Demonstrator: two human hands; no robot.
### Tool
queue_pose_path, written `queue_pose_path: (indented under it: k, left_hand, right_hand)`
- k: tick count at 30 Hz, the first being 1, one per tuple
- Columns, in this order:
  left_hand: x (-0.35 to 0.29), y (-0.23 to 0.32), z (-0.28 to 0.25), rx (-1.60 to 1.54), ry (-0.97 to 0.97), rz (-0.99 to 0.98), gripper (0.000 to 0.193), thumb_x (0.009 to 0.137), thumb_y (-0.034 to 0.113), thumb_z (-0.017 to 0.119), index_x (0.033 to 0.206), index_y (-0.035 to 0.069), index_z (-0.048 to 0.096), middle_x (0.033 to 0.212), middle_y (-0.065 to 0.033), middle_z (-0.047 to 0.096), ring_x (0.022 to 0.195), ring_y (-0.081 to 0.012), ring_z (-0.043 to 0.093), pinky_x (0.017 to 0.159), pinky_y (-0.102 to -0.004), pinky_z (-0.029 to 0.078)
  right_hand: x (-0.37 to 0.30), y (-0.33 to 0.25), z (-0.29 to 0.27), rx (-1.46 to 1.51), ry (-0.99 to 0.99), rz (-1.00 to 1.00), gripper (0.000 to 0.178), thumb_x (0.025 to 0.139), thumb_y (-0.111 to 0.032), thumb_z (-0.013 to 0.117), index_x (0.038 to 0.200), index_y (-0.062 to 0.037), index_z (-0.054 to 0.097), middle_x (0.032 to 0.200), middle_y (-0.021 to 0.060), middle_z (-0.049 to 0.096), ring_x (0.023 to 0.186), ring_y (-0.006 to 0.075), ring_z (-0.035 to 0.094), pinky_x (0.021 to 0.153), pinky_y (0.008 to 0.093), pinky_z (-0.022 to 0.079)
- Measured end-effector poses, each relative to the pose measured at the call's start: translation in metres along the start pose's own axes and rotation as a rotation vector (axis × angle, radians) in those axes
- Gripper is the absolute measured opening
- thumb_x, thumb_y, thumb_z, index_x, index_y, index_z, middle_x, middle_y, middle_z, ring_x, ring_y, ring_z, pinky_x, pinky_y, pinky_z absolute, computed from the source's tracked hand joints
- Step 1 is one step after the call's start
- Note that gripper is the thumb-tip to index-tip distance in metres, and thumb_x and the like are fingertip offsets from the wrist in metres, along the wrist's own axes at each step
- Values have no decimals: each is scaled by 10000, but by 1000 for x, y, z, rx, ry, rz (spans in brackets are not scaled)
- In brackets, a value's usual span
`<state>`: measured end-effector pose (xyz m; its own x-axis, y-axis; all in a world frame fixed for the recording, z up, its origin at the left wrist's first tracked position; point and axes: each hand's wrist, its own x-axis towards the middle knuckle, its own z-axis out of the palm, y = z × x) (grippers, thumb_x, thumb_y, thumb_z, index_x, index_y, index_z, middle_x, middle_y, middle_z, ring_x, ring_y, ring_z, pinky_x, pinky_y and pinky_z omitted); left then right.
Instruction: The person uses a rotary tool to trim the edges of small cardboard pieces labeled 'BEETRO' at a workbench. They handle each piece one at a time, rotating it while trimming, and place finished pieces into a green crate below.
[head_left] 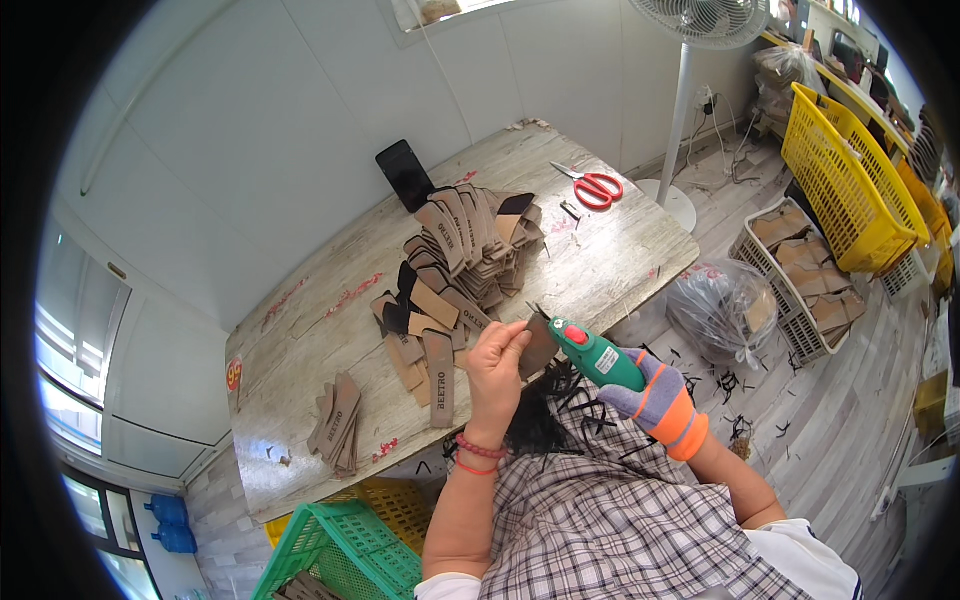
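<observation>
My bare left hand [496, 362] pinches a flat dark brown material piece [540, 347] between thumb and fingers. My right hand [660, 402], in a grey and orange glove, is wrapped round green electric scissors [600, 357] with a red button. Their blades point up and left, at the top edge of the brown piece; whether they touch it I cannot tell. Black trimmings [545, 412] lie on my checked apron below both hands. Beyond my left hand a heap of brown printed pieces [465, 240] covers the table middle, and a smaller stack [338, 425] lies at the left.
Red-handled scissors [597, 191] and a black phone [405, 175] are on the worn table [300, 330]. A green crate [345, 540] stands below at left. To the right are a clear plastic bag [722, 310], a crate of brown pieces [800, 270], a yellow basket [850, 190] and a fan [680, 120].
</observation>
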<state>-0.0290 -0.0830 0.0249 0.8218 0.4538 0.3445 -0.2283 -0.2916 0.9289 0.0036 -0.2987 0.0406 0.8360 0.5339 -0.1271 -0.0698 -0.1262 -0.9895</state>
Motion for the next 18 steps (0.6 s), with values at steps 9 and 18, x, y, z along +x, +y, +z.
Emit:
queue_pose_path:
  k: [9, 18]
  left_hand:
    - [11, 15, -37, 323, -143, 44, 105, 840, 0, 614, 917, -67, 637, 741, -20, 543, 693, -100, 505, 643, -228, 400]
    - [-19, -62, -256, 1279, 635, -221, 189, 811, 104, 639, 976, 13, 642, 1005, -133, 615, 957, -274, 553, 834, -389, 426]
  right_hand:
    - [3, 4, -3, -83, 10, -4, 521, 801, -244, 756, 1204, 8, 542, 844, 25, 641, 635, 56, 555, 557, 220, 462]
    - [0, 18, -3, -52, 57, 101, 461, 800, -199, 735, 1161, 21, 550, 794, 19, 618, 590, 57, 535, 523, 217, 441]
